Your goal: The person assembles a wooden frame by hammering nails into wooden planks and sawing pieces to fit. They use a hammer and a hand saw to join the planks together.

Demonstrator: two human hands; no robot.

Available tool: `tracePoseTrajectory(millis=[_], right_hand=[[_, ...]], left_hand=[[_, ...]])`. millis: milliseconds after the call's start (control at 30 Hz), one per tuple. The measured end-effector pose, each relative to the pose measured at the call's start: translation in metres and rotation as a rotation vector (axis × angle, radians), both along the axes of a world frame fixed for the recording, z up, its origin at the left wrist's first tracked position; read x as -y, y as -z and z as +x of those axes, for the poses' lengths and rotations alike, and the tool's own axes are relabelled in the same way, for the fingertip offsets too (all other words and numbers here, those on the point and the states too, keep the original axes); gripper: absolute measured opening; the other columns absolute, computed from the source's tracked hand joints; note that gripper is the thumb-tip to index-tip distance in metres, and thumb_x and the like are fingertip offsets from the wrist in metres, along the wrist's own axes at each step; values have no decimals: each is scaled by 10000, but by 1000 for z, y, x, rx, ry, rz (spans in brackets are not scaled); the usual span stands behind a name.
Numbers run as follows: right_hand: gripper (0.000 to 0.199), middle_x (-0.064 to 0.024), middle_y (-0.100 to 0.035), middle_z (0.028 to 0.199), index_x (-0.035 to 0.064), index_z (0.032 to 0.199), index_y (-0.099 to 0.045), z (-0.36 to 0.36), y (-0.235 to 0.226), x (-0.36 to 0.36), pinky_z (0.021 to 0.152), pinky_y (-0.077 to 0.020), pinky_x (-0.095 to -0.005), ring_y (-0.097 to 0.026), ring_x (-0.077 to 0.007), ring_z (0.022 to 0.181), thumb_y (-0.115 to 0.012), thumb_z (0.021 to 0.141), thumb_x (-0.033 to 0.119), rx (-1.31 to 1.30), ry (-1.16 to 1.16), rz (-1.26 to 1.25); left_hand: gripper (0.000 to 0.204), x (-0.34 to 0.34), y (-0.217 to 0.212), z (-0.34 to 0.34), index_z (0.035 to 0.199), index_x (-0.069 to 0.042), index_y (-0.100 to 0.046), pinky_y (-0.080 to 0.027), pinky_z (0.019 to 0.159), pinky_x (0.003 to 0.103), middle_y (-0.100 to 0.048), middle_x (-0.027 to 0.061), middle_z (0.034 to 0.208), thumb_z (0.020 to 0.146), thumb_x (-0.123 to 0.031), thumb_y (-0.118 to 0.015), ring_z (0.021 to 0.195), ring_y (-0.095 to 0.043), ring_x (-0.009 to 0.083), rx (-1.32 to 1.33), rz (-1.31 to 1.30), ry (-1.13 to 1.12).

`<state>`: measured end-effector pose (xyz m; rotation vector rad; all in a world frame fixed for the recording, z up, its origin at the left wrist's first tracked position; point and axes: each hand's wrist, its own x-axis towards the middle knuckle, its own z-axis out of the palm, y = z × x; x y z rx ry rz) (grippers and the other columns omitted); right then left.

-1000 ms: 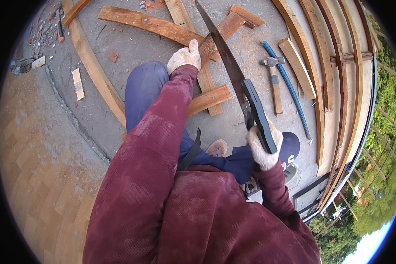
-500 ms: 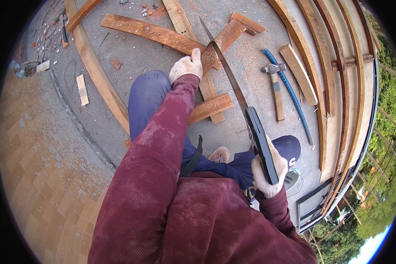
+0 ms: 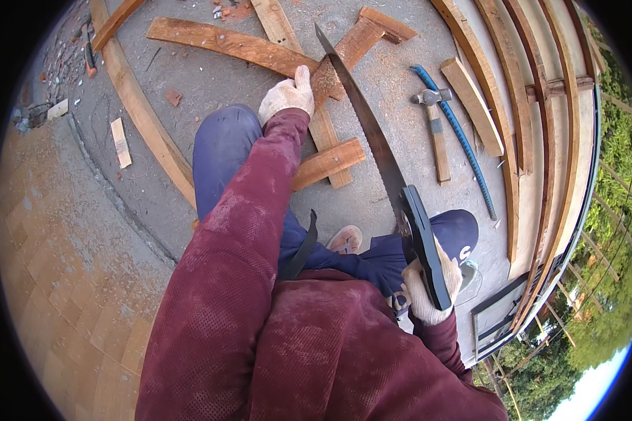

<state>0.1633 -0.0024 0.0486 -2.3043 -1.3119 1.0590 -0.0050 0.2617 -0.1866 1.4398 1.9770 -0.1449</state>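
My right hand, in a pale knit glove, is wrapped round the black handle of a handsaw. The long blade slants up and left, its toothed edge facing left. Its upper part crosses in front of a short board; whether they touch I cannot tell. My left hand, gloved too, is closed on a brown wooden board near its right end, thumb upward. That end meets the short board, and a paler plank runs beneath them. A wood block lies across the plank's near end.
To the right lie a hammer, a blue ribbed bar and a loose wood piece. Long timbers line the right edge. A long plank lies at left, near rubble and a small offcut. Sawdust dots the concrete.
The saw has turned so that more of its blade face and teeth show, and its handle sits slightly lower. My left hand stays at the same board's end. The whole view has shifted slightly.
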Motion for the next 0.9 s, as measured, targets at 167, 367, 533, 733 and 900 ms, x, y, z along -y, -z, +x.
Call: tracePoseTrajectory(millis=[167, 367, 533, 733, 900], right_hand=[[254, -98, -693, 825, -25, 1122, -687, 5, 137, -107, 695, -553, -327, -685, -181, 741, -701, 880, 49, -207, 7, 714], [567, -190, -744, 1165, -14, 1382, -608, 4, 51, -15, 868, -588, -343, -762, -305, 998, -624, 816, -35, -110, -30, 301], [589, -208, -733, 1206, -23, 1378, -611, 4, 2, 11, 908, -588, -363, -752, -315, 1049, -606, 790, -39, 7, -92, 48], [478, -164, -754, 1090, -43, 1330, -638, -2, 158, -100, 831, -586, -345, -760, -263, 886, -676, 858, 23, -120, -103, 740], [499, -154, -752, 1151, -17, 1331, -640, 7, 66, -9, 841, -600, -344, -764, -301, 965, -652, 833, -14, -69, -75, 337]], left_hand=[[850, -6, -5, 17, 1193, -104, -766, -487, 1033, 528, -702, 231, 1263, 1003, -743, -240, 1216, -653, 420, 33, -4, 40], [867, -9, -7, -2, 1131, -87, -781, -505, 1004, 508, -718, 236, 1208, 983, -774, -272, 1173, -667, 430, 45, 25, -10], [828, 0, -5, 3, 1135, -108, -782, -511, 992, 509, -728, 228, 1183, 985, -761, -295, 1153, -676, 424, 18, -2, 20], [856, -7, -5, 13, 1133, -98, -783, -504, 1007, 513, -720, 234, 1201, 966, -788, -305, 1170, -668, 423, 27, 55, 37], [888, -5, 3, -9, 1106, -93, -793, -508, 989, 509, -721, 234, 1201, 937, -827, -323, 1168, -669, 421, 28, 54, 8]])
